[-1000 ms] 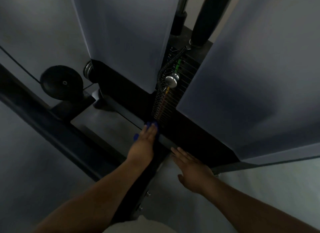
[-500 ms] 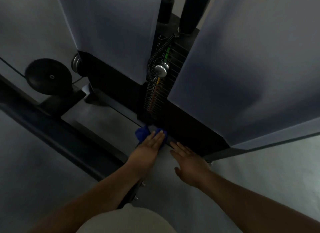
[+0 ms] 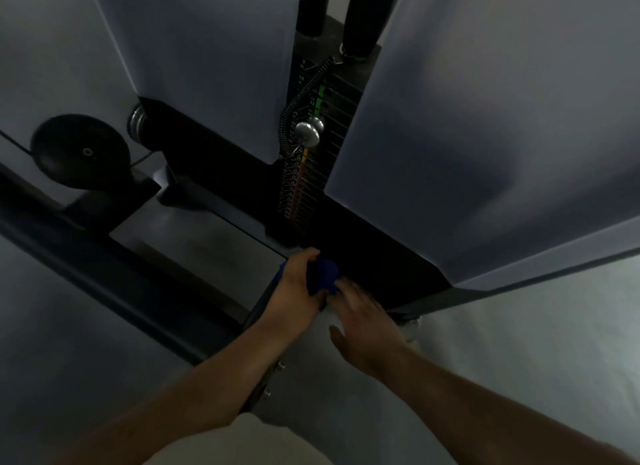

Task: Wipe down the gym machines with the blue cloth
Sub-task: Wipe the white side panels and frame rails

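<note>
Shift: left hand (image 3: 294, 288), flat before, grips blue cloth (image 3: 323, 276).
Right hand (image 3: 367, 322): spread alongside.
Progress: machine base (image 3: 367, 253) mid-wipe, judged.

numerals on the weight stack (image 3: 341, 97) are too blurred to read.

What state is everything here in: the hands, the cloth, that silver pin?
left hand: grips the blue cloth
blue cloth: bunched, held at the machine base
right hand: fingers straight, beside the cloth
silver pin: seated in the weight stack
</note>
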`<state>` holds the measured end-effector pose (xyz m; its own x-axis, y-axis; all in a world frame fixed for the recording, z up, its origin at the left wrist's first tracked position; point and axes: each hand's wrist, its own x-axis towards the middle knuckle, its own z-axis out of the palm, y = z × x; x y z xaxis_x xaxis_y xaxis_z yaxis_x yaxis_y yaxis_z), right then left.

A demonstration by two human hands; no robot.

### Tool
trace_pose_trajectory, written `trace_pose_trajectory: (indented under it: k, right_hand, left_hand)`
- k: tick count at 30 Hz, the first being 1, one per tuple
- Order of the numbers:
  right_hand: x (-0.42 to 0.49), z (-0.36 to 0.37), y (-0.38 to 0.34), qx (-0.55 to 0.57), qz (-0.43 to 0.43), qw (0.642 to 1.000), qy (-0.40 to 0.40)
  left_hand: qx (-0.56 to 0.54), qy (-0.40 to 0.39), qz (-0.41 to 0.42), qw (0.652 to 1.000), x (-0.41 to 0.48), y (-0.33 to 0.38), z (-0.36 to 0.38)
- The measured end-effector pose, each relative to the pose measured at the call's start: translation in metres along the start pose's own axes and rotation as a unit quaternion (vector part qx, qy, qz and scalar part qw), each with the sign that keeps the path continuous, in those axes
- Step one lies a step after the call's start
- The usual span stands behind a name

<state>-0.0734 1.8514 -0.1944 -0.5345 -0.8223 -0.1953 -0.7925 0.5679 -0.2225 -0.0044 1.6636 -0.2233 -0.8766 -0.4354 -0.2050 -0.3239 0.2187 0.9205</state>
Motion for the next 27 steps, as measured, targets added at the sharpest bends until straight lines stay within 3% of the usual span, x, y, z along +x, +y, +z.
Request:
trace_pose_trajectory:
  k: [7,13,18,23,27]
  right_hand:
    - [0.035,0.013,-0.011,-0.013,0.006,0.998,0.060]
    - [0.074,0.016,-0.034,-0.124,-0.047,0.986,0.103]
    - [0.083,0.012,-0.019,-0.164,-0.110,0.979,0.057]
    - [0.049,0.014,0.010,-0.229,-0.153,0.959,0.071]
    - [0.089,0.012,-0.021,-0.224,-0.138,0.962,0.075]
  left_hand:
    - [0.064,-0.132,0.002,0.989,0.011,0.006,-0.023]
    - [0.209,-0.072,0.092,0.971,0.004,-0.022,-0.048]
    - [0.449,-0.053,0.143,0.880,0.013,-0.053,-0.070]
    - [0.486,-0.086,0.126,0.861,0.016,-0.048,-0.070]
    - [0.487,-0.076,0.119,0.862,0.013,-0.051,-0.065]
